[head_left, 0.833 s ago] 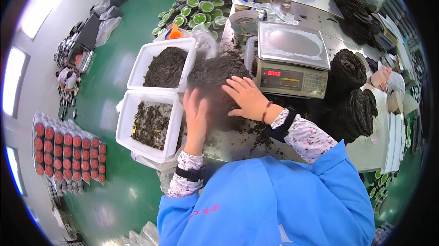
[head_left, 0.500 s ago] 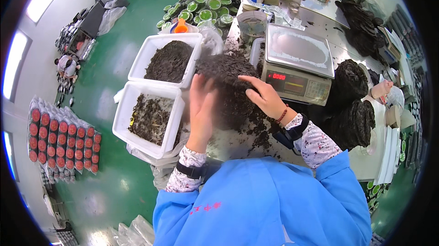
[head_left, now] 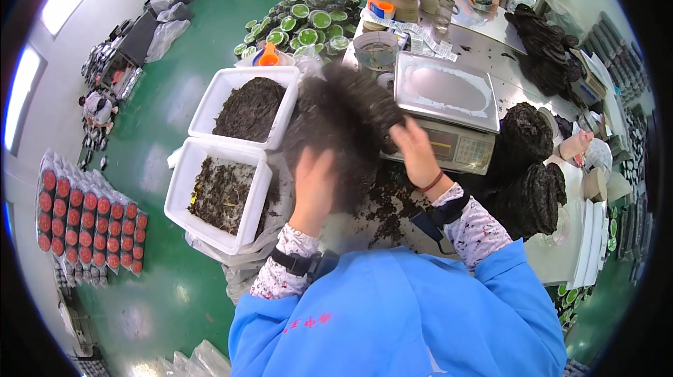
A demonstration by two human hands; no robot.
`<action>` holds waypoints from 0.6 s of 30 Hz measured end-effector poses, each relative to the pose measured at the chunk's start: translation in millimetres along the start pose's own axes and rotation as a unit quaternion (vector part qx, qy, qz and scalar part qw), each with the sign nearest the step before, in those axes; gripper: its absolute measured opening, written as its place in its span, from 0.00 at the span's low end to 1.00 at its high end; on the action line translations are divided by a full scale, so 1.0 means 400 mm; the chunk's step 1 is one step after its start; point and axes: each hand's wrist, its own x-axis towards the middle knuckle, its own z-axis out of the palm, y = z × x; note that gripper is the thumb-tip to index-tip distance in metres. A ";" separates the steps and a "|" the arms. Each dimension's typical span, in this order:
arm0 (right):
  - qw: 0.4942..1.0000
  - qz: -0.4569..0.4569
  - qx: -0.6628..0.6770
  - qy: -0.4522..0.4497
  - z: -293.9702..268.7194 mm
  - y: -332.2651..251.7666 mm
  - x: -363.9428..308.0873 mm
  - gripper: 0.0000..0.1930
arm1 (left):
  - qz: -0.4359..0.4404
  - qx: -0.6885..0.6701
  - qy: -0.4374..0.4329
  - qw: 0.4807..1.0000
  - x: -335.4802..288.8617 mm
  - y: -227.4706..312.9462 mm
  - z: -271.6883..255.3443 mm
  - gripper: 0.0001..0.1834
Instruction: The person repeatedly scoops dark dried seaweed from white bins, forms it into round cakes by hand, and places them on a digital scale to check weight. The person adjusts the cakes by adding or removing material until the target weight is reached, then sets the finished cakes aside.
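Both hands are up on a big fluffy clump of dark shredded dried stuff (head_left: 343,125), looks like dried seaweed, stringy and matte. The left hand (head_left: 313,184) is pressed flat against its 6 o'clock side, the right hand (head_left: 413,149) has its fingers dug into the 3 o'clock edge, so they're apart with the clump between them. The clump sits dead centre of the view, just over the table edge.

At 9 o'clock of the clump are two white rectangular plastic tubs: the far tub (head_left: 245,107) is packed with the same dark stuff, the near tub (head_left: 221,195) only has a thin scattered layer. At 2 o'clock is a weighing scale (head_left: 445,93) with a shiny steel pan and a small lit display strip on its front.

Packaging-wise: rows of round red-lidded jars (head_left: 87,219) on the green floor way out at 9 o'clock, a bunch of round green-topped containers (head_left: 305,23) at 12 o'clock. More dark heaps (head_left: 526,181) at 3 o'clock.
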 end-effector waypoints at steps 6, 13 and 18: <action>0.962 -0.040 0.160 0.219 -0.222 -0.038 0.092 0.16 | 0.003 -0.098 0.056 0.994 -0.007 0.007 -0.066 0.22; 0.695 -0.385 -0.578 0.186 -0.406 -0.123 0.151 0.20 | -0.003 -0.057 0.106 0.993 -0.014 0.005 -0.081 0.21; 0.710 -0.355 -0.608 0.027 -0.350 0.035 0.044 0.16 | -0.020 -0.057 0.085 0.995 -0.040 0.012 -0.083 0.22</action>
